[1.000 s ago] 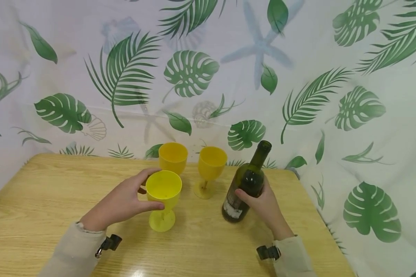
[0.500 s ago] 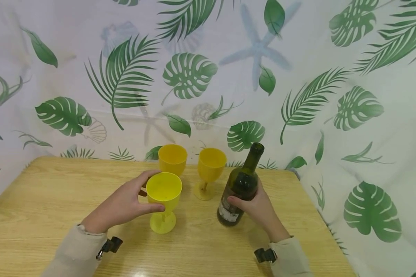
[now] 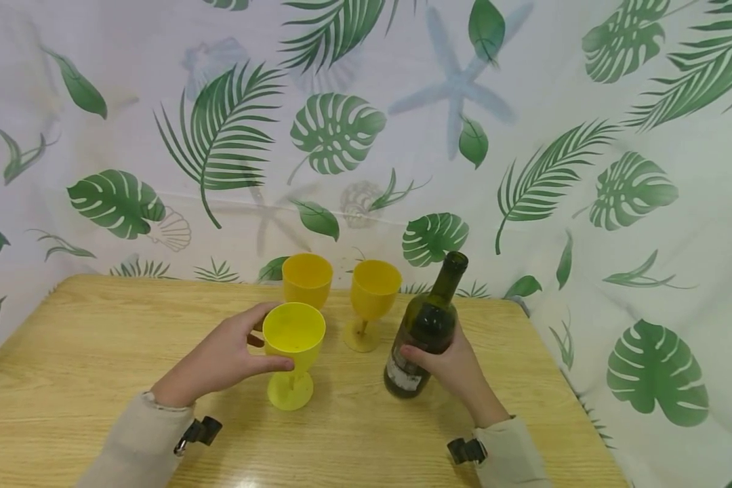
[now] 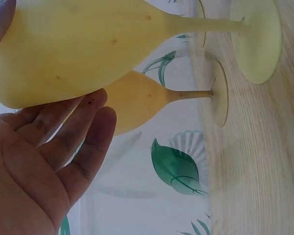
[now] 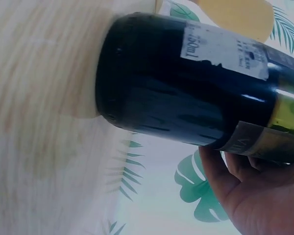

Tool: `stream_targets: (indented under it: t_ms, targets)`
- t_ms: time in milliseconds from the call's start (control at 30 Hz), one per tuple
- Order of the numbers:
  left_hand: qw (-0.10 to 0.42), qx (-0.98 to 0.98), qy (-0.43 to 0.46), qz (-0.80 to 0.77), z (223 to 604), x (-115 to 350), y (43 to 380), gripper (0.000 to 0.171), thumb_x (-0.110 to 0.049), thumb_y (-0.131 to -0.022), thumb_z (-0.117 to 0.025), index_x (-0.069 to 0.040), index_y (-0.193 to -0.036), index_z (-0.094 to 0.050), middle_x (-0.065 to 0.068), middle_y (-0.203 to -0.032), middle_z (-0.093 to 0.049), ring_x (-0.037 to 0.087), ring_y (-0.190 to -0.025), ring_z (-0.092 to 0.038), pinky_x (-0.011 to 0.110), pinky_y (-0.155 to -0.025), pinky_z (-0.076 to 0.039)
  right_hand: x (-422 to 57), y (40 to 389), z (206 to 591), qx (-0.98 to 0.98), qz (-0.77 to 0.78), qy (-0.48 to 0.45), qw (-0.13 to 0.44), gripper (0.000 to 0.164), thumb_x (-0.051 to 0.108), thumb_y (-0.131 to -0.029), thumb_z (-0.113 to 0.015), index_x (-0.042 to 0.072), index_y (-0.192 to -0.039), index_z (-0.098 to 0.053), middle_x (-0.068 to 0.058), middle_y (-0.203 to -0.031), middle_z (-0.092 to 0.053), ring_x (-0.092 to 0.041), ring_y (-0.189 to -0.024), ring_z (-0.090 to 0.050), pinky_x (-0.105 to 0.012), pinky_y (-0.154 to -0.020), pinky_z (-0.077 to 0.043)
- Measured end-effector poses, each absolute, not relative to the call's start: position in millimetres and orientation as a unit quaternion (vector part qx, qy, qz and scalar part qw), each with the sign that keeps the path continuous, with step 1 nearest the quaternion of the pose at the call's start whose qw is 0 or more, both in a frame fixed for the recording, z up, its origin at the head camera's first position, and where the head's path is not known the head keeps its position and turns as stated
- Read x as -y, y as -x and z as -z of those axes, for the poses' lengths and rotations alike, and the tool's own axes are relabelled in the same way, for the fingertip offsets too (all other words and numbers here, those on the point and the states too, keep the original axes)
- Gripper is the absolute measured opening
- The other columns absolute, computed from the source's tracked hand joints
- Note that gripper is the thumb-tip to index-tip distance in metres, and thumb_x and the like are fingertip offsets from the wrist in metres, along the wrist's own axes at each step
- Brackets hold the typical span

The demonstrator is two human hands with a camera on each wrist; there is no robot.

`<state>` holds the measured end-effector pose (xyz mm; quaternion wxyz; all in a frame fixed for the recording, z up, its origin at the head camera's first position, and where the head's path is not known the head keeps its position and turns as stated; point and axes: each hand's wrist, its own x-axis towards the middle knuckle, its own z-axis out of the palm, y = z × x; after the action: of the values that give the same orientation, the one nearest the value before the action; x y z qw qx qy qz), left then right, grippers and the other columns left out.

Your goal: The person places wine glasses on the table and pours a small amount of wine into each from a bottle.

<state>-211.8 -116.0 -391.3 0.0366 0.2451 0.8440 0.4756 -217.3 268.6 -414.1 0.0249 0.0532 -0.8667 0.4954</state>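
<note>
A bright yellow plastic goblet [image 3: 308, 356] stands upright at the front of a group of goblets. My left hand [image 3: 222, 359] holds its bowl from the left, thumb in front and fingers behind; in the left wrist view the fingers [image 4: 78, 129] lie along the bowl. To the right, my right hand [image 3: 460, 373] grips a dark green wine bottle [image 3: 430, 325] around its body from the right side. The bottle leans slightly, neck up and to the right, its base right at the tabletop. A torn white label [image 5: 223, 51] shows on it in the right wrist view.
Two more orange-yellow goblets, a left one [image 3: 305, 288] and a right one [image 3: 373, 298], stand behind, near the back edge of the wooden table [image 3: 128, 332]. A white leaf-printed cloth [image 3: 341, 61] hangs behind and along the right side.
My right hand has brought the bottle a little left and nearer to me, mostly in the first half second. The left hand and its goblet have stayed nearly in place.
</note>
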Motion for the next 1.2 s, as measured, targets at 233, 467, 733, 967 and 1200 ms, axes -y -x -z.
stream_targets:
  t_ms: [233, 467, 733, 967, 1200]
  targets:
    - [0.079, -0.796, -0.242, -0.55, 396, 112, 216, 0.077, -0.033, -0.087, -0.086, -0.018, -0.151, -0.045, 0.005, -0.142, -0.056, 0.03, -0.127, -0.055, 0.047, -0.101, -0.055, -269, 216, 416, 0.864, -0.5, -0.055, 0.027, 0.09, 0.038, -0.084, -0.087, 0.021, -0.155, -0.033, -0.012, -0.146, -0.054, -0.034, -0.133, -0.053, -0.061, -0.111, -0.042]
    - [0.093, -0.77, -0.237, -0.585, 401, 109, 215, 0.085, -0.029, -0.089, -0.084, -0.023, -0.157, -0.032, 0.008, -0.153, -0.044, 0.036, -0.138, -0.044, 0.052, -0.106, -0.05, -267, 217, 415, 0.855, -0.513, -0.073, 0.027, 0.085, 0.035, -0.087, -0.085, 0.019, -0.153, -0.036, -0.011, -0.144, -0.055, -0.032, -0.131, -0.056, -0.059, -0.11, -0.044]
    - [0.095, -0.77, -0.214, -0.594, 404, 99, 211, 0.093, -0.028, -0.085, -0.088, -0.026, -0.157, -0.028, 0.006, -0.148, -0.046, 0.033, -0.134, -0.046, 0.052, -0.106, -0.05, -266, 217, 416, 0.855, -0.513, -0.069, 0.03, 0.083, 0.035, -0.087, -0.084, 0.017, -0.153, -0.036, -0.012, -0.145, -0.055, -0.032, -0.131, -0.056, -0.058, -0.11, -0.044]
    - [0.092, -0.78, -0.203, -0.585, 407, 99, 213, 0.092, -0.031, -0.084, -0.089, -0.028, -0.155, -0.03, 0.005, -0.147, -0.049, 0.032, -0.132, -0.05, 0.05, -0.106, -0.051, -266, 217, 419, 0.856, -0.512, -0.065, 0.041, 0.082, 0.033, -0.086, -0.086, 0.018, -0.151, -0.039, -0.012, -0.143, -0.056, -0.032, -0.13, -0.056, -0.057, -0.11, -0.044]
    - [0.089, -0.777, -0.211, -0.587, 406, 97, 213, 0.093, -0.029, -0.084, -0.089, -0.026, -0.156, -0.029, 0.006, -0.147, -0.048, 0.032, -0.13, -0.051, 0.049, -0.105, -0.052, -266, 216, 418, 0.852, -0.518, -0.067, 0.044, 0.082, 0.031, -0.086, -0.086, 0.018, -0.151, -0.039, -0.012, -0.143, -0.056, -0.032, -0.129, -0.056, -0.058, -0.109, -0.045]
